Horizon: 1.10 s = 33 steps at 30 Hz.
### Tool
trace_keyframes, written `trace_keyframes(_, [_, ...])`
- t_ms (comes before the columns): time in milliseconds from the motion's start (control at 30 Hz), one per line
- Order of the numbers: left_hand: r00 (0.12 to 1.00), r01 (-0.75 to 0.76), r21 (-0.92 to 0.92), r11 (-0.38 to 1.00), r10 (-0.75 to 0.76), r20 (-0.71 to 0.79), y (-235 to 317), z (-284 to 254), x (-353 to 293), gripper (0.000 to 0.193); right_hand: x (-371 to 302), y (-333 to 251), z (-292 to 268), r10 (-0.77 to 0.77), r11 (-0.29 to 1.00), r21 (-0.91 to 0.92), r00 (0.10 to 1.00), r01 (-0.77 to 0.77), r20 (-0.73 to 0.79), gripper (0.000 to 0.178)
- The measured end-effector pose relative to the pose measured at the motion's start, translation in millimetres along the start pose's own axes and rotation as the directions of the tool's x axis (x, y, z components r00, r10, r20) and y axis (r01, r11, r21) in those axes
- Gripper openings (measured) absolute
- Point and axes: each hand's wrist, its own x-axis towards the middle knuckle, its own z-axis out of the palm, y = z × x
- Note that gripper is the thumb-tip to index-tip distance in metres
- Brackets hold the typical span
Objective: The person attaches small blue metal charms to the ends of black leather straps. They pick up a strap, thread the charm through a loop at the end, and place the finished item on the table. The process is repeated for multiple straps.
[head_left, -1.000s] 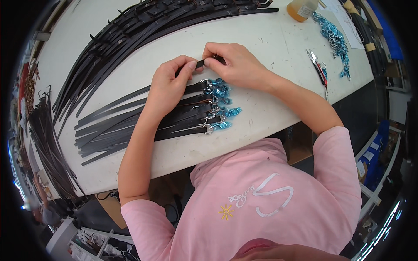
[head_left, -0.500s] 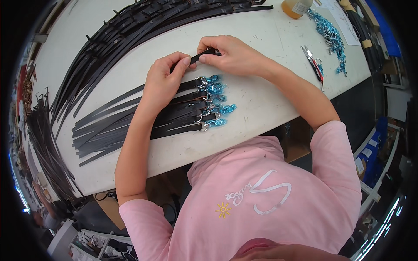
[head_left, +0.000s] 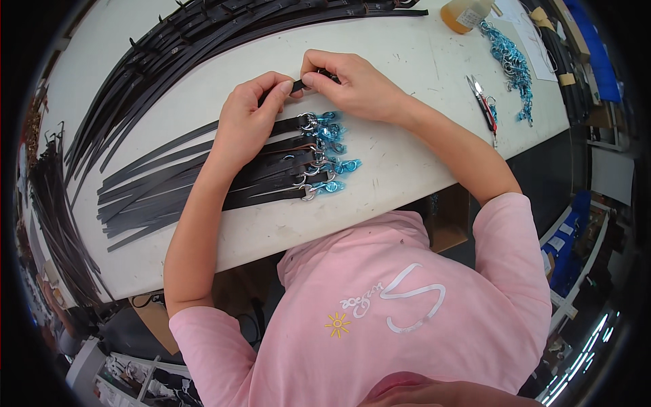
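Between my two hands runs a short black strap (head_left: 298,85), pinched above the table. My left hand (head_left: 249,119) is closed on it with thumb and fingertips. Close beside it, my right hand (head_left: 352,87) grips the strap's other part, and its curled fingers hide most of that end. Just below lies a row of black straps (head_left: 271,163), fanned out leftward and partly covered by my left forearm. Silver rings (head_left: 308,122) and clips in blue plastic wrap (head_left: 332,146) are at their right ends.
A large bundle of black straps (head_left: 196,51) crosses the back of the white table (head_left: 380,163). More straps (head_left: 57,217) hang at the left edge. Red-handled snips (head_left: 485,105), a pile of blue-wrapped clips (head_left: 510,64) and a bottle of amber liquid (head_left: 464,15) are to the right.
The whole view has shifted slightly, moving the table things left. Both hands keep hold of the strap, and less of it shows between them.
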Motion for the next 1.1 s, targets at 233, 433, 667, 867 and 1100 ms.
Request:
trace_keyframes(233, [0.999,0.016,-0.052,0.999,-0.014,0.034,2.9,-1.1,-9.4,0.024,-6.1,0.7,11.9,0.006,0.992,0.127,0.999,0.0,-0.048,0.018])
trace_keyframes(433, [0.999,-0.039,-0.043,0.998,0.039,-0.005,2.3,-5.3,-3.4,0.023,-0.7,-0.8,0.8,0.059,0.976,0.208,0.998,-0.065,0.036,0.019])
trace_keyframes(667, [0.881,-0.324,0.537,0.779,0.456,-0.129,18.1,-7.0,-10.5,0.008,-8.3,-5.8,-13.8,0.004,0.967,0.254,1.0,-0.001,-0.01,0.02])
trace_keyframes(867, [0.78,-0.418,0.696,0.584,0.623,-0.054,22.1,-7.5,-13.3,0.015,-15.8,-20.0,-18.7,-0.033,0.997,0.071,0.989,0.043,-0.145,0.019])
trace_keyframes(1100, [0.819,-0.414,0.591,0.692,0.567,-0.091,22.5,-5.3,-13.5,0.026,-18.0,-21.3,-21.3,-0.242,0.956,-0.204,0.961,0.213,-0.132,0.021])
